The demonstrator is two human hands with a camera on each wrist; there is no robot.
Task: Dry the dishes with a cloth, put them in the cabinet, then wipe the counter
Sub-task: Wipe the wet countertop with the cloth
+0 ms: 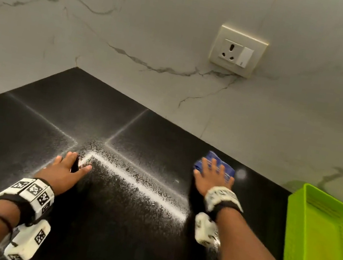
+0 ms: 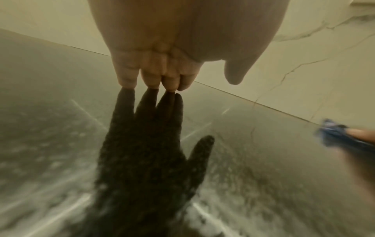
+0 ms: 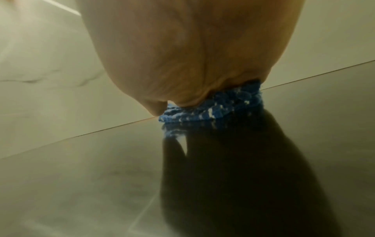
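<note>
A folded blue cloth [image 1: 215, 162] lies on the glossy black counter [image 1: 126, 225] near the back wall. My right hand [image 1: 212, 178] presses flat on it with fingers spread; the right wrist view shows the cloth [image 3: 215, 105] bunched under the palm. My left hand [image 1: 67, 171] rests on the counter further left with straight fingers, holding nothing. In the left wrist view its fingertips [image 2: 150, 83] touch the counter above their reflection, and the cloth [image 2: 341, 136] appears blurred at the right edge.
A bright green plastic tray [image 1: 292, 231] stands on the counter at the right, nothing visible in it. The marble wall [image 1: 137, 32] rises behind the counter and carries a socket and switch plate [image 1: 238, 51]. Bright light streaks reflect across the counter's middle.
</note>
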